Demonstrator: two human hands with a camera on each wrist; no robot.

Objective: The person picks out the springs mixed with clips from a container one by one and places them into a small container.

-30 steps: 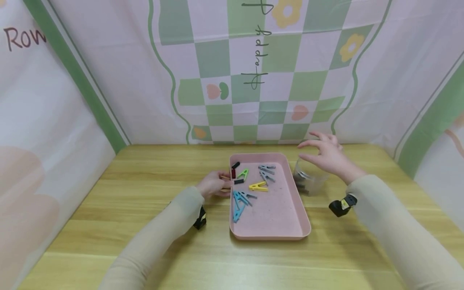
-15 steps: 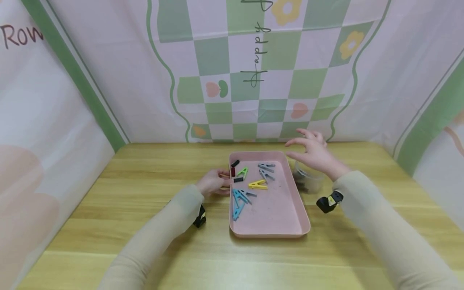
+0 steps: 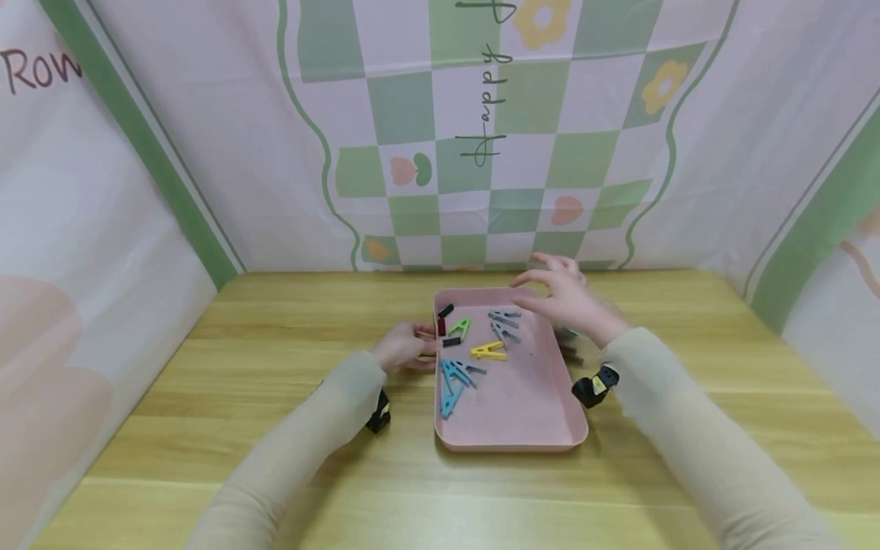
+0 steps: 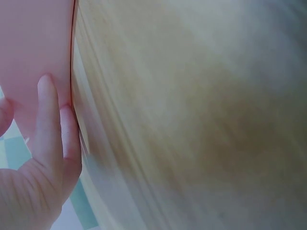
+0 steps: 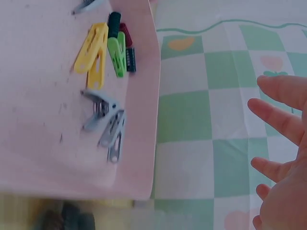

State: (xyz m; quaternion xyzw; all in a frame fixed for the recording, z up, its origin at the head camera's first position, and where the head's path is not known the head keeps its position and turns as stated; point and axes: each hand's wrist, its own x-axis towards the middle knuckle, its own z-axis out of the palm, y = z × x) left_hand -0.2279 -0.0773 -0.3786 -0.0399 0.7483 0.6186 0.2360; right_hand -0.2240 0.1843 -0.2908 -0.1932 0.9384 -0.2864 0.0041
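My left hand (image 3: 406,347) touches the left wall of a pink tray (image 3: 522,412); in the left wrist view its straight fingers (image 4: 48,110) lie along the outer wall. Over the tray's far right corner hovers my right hand (image 3: 567,302), fingers spread and holding nothing. Inside the tray lie grey clothespins (image 3: 505,331), a yellow clothespin (image 3: 488,351), a green clothespin (image 3: 462,328) and blue clothespins (image 3: 451,386). Small black pieces (image 3: 451,342) and a dark red piece (image 3: 442,327) sit by its left wall; their kind is unclear.
Right of the tray stands a clear container with dark things (image 3: 571,353) in it, mostly hidden by my right hand and sleeve. The wooden table (image 3: 275,344) ends at a hanging checkered cloth (image 3: 412,107).
My right hand has moved left from above the clear container to over the tray's far right corner. My left hand stays at the tray's left wall.
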